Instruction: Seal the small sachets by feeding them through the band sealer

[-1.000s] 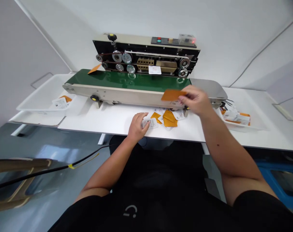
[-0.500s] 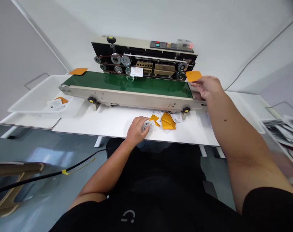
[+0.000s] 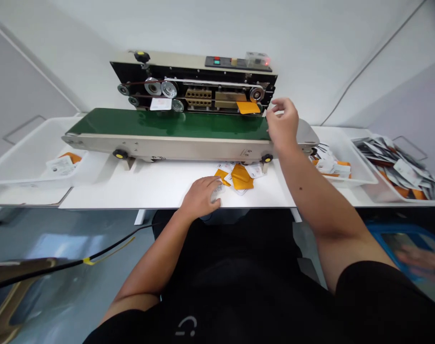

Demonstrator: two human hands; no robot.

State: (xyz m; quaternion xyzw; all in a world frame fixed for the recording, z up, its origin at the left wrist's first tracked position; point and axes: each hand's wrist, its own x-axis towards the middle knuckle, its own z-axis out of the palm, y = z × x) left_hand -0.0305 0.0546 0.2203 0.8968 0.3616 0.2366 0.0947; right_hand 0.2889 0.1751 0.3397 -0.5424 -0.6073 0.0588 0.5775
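My right hand [image 3: 283, 125] is raised beside the right end of the band sealer [image 3: 196, 79], fingers loosely curled and apart, holding nothing. Just left of it, an orange packet [image 3: 248, 107] sits at the sealer's feed side, above the green conveyor belt [image 3: 203, 125]. Farther left along the machine, a white packet [image 3: 160, 104] sticks out below the rollers. My left hand [image 3: 201, 197] rests on the table with thumb and fingers apart around a white printed packet [image 3: 218, 189], which the fingers partly cover. Right beside it lies a small pile of orange and white packets [image 3: 242, 177].
A white bin [image 3: 9, 162] at the left holds a few packets. Two bins [image 3: 364, 177] at the right contain many packets. Another person's blurred hand [image 3: 423, 262] appears at the lower right, near a blue-rimmed container [image 3: 386, 228]. A black cable [image 3: 112, 246] crosses at lower left.
My right hand has let go of the orange packet, now in the sealer's feed. The white packet has travelled left. My left thumb has spread away from its packet. The view has shifted right.
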